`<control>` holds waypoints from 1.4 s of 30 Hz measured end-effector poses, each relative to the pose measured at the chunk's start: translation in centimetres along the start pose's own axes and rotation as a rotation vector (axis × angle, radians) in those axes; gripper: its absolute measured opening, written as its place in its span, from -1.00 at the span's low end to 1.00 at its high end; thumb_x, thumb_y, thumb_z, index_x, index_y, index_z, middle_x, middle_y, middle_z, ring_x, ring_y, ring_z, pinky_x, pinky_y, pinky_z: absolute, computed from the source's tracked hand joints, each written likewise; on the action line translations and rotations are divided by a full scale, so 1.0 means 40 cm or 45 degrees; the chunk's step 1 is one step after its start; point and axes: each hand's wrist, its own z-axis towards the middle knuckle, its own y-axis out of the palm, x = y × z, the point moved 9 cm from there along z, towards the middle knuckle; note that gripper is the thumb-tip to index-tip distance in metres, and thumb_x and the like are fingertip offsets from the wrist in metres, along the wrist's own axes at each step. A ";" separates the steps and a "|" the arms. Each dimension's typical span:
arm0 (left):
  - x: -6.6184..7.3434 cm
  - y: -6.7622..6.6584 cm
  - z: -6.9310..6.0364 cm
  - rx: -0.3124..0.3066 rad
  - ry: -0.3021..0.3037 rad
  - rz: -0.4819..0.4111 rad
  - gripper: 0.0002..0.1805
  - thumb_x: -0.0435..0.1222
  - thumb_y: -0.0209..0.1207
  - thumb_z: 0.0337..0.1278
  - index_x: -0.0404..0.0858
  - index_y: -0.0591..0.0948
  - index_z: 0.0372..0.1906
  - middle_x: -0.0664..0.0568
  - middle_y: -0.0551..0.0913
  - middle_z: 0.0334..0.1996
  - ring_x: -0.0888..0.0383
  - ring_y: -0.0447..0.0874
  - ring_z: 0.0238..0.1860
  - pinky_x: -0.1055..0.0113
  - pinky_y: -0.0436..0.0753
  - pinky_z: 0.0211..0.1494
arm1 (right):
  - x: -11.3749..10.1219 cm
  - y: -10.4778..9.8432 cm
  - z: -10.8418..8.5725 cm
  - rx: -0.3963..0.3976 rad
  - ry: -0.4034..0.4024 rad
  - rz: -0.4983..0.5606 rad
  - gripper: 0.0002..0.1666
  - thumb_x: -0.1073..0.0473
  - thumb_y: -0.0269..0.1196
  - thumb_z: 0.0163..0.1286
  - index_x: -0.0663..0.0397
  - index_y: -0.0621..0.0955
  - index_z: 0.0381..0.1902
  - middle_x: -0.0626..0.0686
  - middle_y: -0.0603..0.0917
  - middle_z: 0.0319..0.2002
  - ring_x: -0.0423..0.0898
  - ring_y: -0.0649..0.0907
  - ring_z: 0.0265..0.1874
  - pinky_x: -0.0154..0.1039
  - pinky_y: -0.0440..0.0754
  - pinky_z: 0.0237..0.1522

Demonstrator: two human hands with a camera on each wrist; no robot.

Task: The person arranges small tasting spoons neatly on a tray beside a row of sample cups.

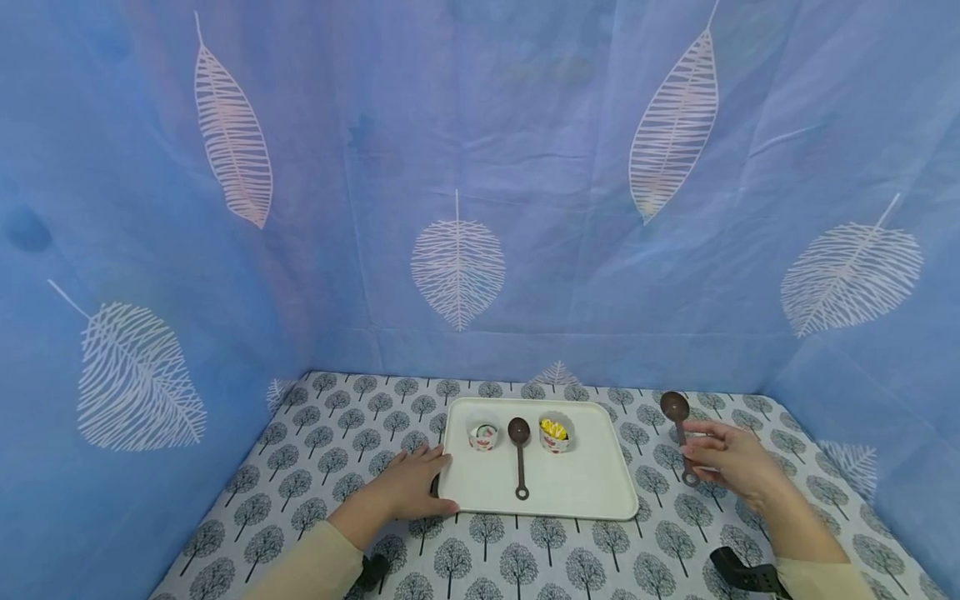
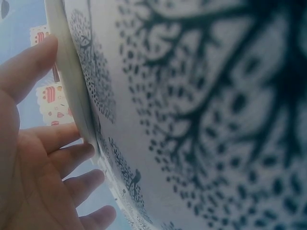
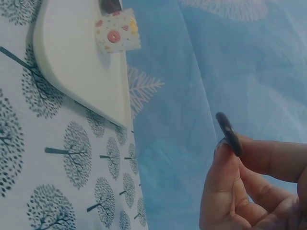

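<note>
A cream tray (image 1: 585, 492) lies on the table with two printed paper cups and a brown spoon (image 1: 521, 467) between them. One paper cup (image 1: 482, 443) holds something white and green; the other cup (image 1: 555, 446) has yellow pieces in it. My left hand (image 1: 408, 483) rests at the tray's left front corner, fingers spread and fairly straight, with the thumb and index finger against the rim (image 2: 72, 62). To the right of the tray, my right hand (image 1: 731, 462) pinches a second brown spoon (image 1: 674, 408) by its handle, bowl pointing away. The right wrist view shows the handle's end (image 3: 229, 134) between thumb and finger.
A tree-print cloth (image 1: 487, 567) covers the table. Blue curtains (image 1: 480, 167) with white leaf prints hang behind it and along both sides. Dark straps (image 1: 750, 575) sit at both wrists.
</note>
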 end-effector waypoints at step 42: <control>0.000 -0.001 -0.002 0.013 -0.011 -0.011 -0.02 0.18 0.36 0.06 -0.32 0.37 0.45 -0.23 0.26 0.49 -0.31 0.05 0.52 -0.33 0.02 0.49 | 0.036 0.137 0.027 -0.028 0.009 -0.059 -0.35 0.37 0.25 0.43 0.52 0.30 0.37 0.11 0.66 -0.19 -0.13 0.69 -0.36 -0.24 0.74 -0.32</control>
